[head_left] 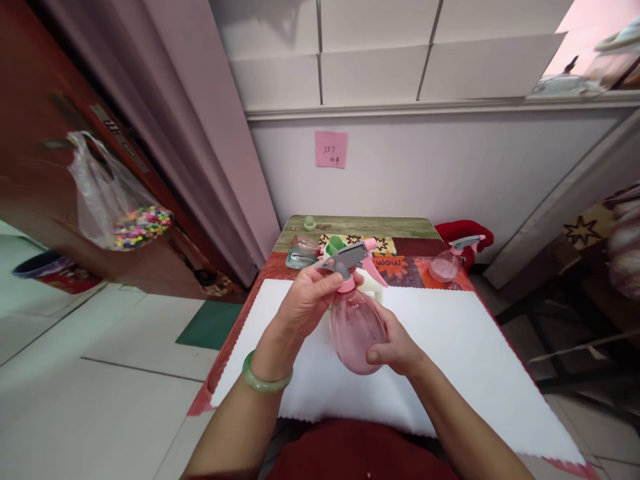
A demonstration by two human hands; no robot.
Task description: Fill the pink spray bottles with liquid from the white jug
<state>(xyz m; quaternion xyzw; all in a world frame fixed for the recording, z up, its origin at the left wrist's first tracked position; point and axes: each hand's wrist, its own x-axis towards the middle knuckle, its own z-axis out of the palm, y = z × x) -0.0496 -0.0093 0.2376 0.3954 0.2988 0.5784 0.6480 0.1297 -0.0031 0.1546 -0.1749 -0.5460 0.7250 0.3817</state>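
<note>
Between my hands, tilted above the white cloth [440,360], is a clear pinkish spray bottle [354,333] with a grey and pink trigger head [350,257]. My left hand [305,300] is closed around the pink collar at the bottle's neck, thumb on the front. Lower down, my right hand [400,343] grips the side of the round body, its thumb pressed on the front. Just behind the spray bottle, partly hidden by it, stands a whitish container with a green cap [336,245].
A clear bottle [301,252] lies at the table's back left, near a small green cap [309,223]. Another spray bottle [446,265] stands at the back right. A wall [425,167] closes off the far side; a bag of colourful bits [143,227] hangs at left.
</note>
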